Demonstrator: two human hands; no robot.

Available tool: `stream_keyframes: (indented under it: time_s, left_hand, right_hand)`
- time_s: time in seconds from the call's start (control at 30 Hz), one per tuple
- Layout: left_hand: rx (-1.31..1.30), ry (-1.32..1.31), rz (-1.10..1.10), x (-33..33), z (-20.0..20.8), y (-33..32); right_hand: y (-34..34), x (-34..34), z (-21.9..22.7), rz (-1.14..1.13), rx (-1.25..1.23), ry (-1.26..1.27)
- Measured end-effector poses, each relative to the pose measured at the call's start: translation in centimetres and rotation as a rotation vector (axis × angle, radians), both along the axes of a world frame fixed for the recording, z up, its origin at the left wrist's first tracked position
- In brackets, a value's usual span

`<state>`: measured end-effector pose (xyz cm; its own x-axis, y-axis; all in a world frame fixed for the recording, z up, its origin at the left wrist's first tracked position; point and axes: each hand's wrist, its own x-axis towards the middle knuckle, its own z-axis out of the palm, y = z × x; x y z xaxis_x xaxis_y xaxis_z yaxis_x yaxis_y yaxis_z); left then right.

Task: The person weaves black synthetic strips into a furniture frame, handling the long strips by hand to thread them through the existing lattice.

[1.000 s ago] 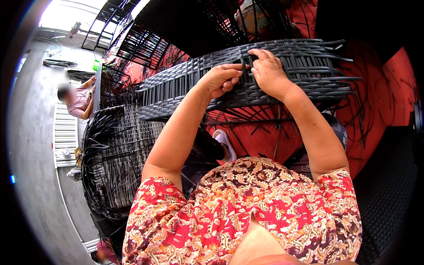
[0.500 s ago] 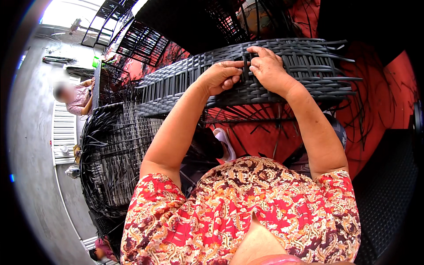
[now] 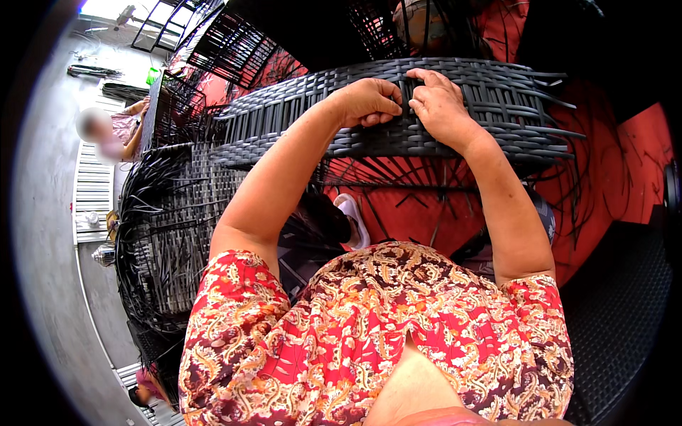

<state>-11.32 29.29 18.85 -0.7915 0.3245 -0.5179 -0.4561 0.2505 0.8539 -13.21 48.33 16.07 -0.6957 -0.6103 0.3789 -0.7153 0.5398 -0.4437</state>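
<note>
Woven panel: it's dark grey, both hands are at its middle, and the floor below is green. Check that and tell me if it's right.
Not quite: the floor below is red, not green, as the head view shows. The woven panel is dark grey, with the left hand and right hand at its middle.

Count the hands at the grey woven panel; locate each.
2: the left hand and, to its right, the right hand, both near the middle of the woven panel. Any behind it would be hidden.
</note>
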Motion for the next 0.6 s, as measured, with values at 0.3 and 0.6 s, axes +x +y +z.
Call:
stream_keyframes:
  time_s: [0.3,0.6]
  left_hand:
    - [-0.213,0.090,-0.045,-0.2,0.7,0.5]
    - [-0.306,0.194,0.025,1.3,3.5,-2.3]
  right_hand:
    - [0.0,-0.4,-0.3,0.028,-0.049,-0.004]
    - [-1.3,0.5,1.0,0.009,-0.211,0.135]
